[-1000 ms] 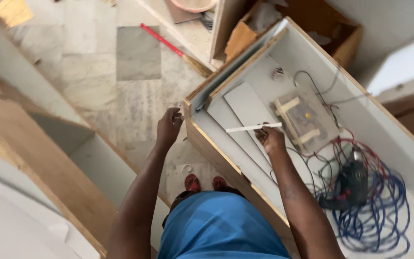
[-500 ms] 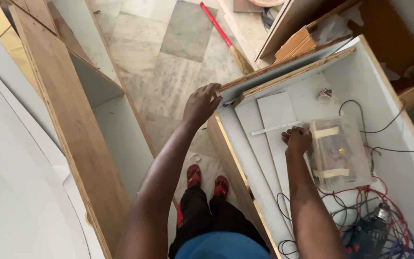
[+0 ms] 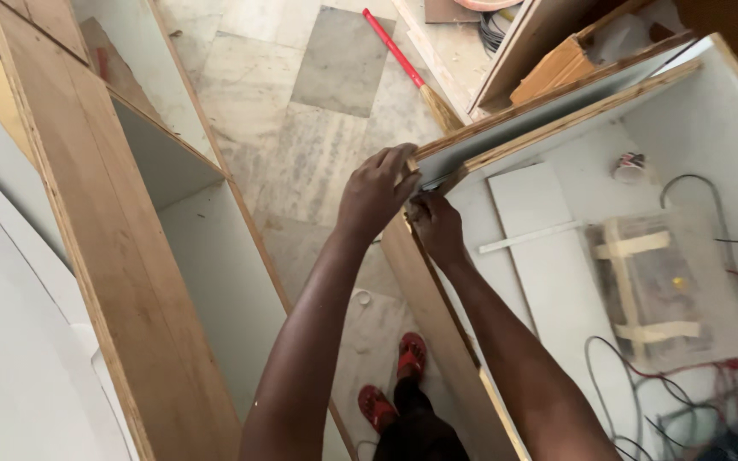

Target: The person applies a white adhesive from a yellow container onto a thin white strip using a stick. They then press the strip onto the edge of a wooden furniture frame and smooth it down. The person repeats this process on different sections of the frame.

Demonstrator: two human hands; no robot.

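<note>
Head view looks down on both hands meeting at the near-left corner of an open plywood cabinet. The left hand curls over the outside of that corner, fingers bent around the end of the far side panel where it meets the near one; the right hand sits just inside, fingers closed against the same joint, though whether they pinch anything small I cannot tell. My worry is the joint itself: if the panel end slips off its mate, fingers on both sides could get nipped, and raw ply edges may leave splinters. Inside the white-lined cabinet lie a loose white board, a thin white strip across it, a clear plastic case banded with tan tape, a small roll near the far wall, and tangled cables towards the near-right corner, which could snag a wrist. Another open cabinet stands to the left, seemingly bare. A red-handled broom lies on the floor, close enough to trip over.
</note>
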